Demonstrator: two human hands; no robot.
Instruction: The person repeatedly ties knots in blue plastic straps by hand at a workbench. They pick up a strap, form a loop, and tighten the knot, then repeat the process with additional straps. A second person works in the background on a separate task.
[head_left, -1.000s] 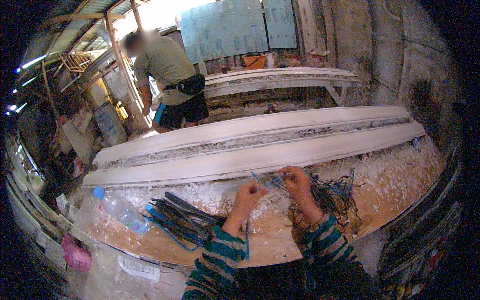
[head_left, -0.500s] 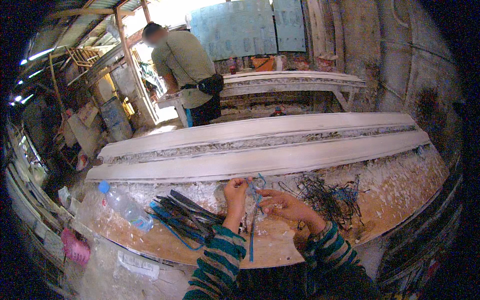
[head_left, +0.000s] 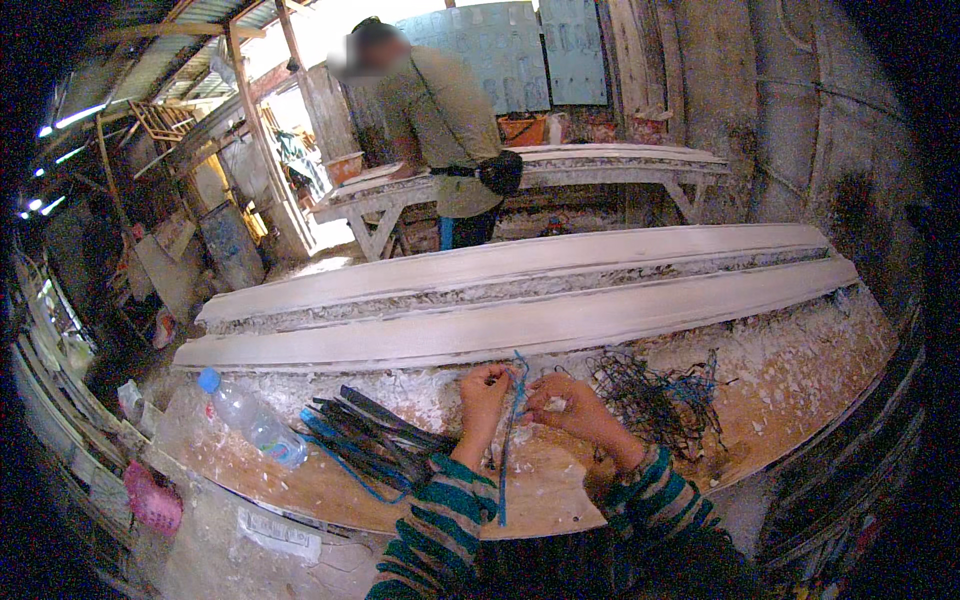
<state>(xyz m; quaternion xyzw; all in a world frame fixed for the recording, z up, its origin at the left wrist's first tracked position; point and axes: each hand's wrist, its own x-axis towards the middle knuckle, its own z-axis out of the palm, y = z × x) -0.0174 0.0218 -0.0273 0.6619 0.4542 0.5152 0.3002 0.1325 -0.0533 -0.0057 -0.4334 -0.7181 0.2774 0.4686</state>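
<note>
A thin blue strip (head_left: 512, 418) stands between my hands, its short upper end curled above the fingers and its long end hanging down over the board. My left hand (head_left: 482, 400) pinches it near the top with thumb and forefinger. From the other side my right hand (head_left: 580, 408) grips it with bent fingers, just below the left fingertips. Left of my left wrist lies a bundle of flat black and blue strips (head_left: 375, 435). Beyond my right hand is a tangled heap of thin black and blue strands (head_left: 660, 395).
Two long whitish strips of material (head_left: 500, 325) lie across the worktable (head_left: 800, 390) beyond my hands. A clear plastic bottle (head_left: 250, 420) with a blue cap lies at the left. A pink basket (head_left: 153, 497) sits lower left. Another person (head_left: 450, 120) stands at the far bench (head_left: 600, 172).
The other person has moved to the right along the far bench. My right fingers have curled in more, and my left hand has shifted slightly right.
</note>
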